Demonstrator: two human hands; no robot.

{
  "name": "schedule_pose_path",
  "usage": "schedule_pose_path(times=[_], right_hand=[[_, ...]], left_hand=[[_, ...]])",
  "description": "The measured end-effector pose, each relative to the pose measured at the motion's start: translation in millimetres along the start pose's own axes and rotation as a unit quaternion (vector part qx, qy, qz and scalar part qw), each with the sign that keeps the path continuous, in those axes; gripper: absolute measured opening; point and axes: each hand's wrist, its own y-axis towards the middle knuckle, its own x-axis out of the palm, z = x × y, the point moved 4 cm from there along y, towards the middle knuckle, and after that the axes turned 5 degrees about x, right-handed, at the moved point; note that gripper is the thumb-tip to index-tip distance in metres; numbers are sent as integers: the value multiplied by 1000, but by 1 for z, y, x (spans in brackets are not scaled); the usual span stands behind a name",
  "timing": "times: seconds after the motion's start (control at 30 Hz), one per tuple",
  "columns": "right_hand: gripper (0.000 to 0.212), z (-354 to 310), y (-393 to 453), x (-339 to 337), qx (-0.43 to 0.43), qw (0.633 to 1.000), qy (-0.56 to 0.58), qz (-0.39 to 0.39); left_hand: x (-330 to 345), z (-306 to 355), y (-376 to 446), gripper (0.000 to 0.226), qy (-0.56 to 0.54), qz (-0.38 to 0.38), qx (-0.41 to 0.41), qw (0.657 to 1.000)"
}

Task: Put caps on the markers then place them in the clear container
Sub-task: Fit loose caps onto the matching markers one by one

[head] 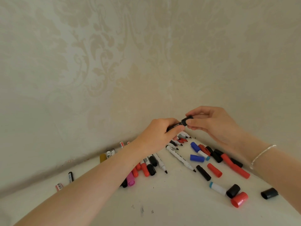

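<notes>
The black marker [175, 126] is held above the table [171, 201], barrel gripped in the left hand [160, 136] while the right hand [211, 123] pinches its black cap [187, 119] at the tip. It looks light, stiff and smooth, best held mid-barrel. Loose caps [215, 170] and markers [180, 158] lie below; no container shows.

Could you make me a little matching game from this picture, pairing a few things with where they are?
Things:
1. black cap
2. pink marker
3. red cap
4. bracelet

Places:
A. on the right wrist
B. lying beside the left forearm
C. pinched in the right hand, at the end of the black marker that the left hand holds
D. on the table, near right, touching a loose black cap

Pairs: 1-C, 2-B, 3-D, 4-A
</notes>
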Motion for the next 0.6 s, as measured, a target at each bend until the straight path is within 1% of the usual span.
schedule_pose_path(times=[0.07, 0.13, 0.23, 0.27, 0.37, 0.47, 0.53, 0.6], right_hand=[[16, -3, 1, 1, -1, 1000, -2, -5], [16, -4, 1, 4, 4, 1000, -14, -8], [12, 3, 3, 10, 22, 993, -118, -16], [10, 6, 3, 11, 26, 987, -159, -11], [10, 20, 6, 4, 46, 967, -249, 4], [15, 39, 7, -14, 81, 936, -343, 16], [18, 49, 7, -24, 109, 923, -369, 28], [20, 56, 6, -29, 125, 917, -379, 29]], left_hand=[[0, -1, -1, 25, -4, 13, 6, 1000], [-2, -4, -2, 23, 15, 12, 18, 1000], [-3, -14, -4, 23, 107, -48, 22, 993], [-4, -19, -5, 24, 119, -67, 13, 991], [-12, -41, -9, 28, 93, -107, -55, 988], [-22, -67, -24, 36, 119, -154, -115, 974], [-25, -78, -36, 42, 133, -162, -136, 968], [-25, -89, -45, 49, 102, -159, -169, 967]])
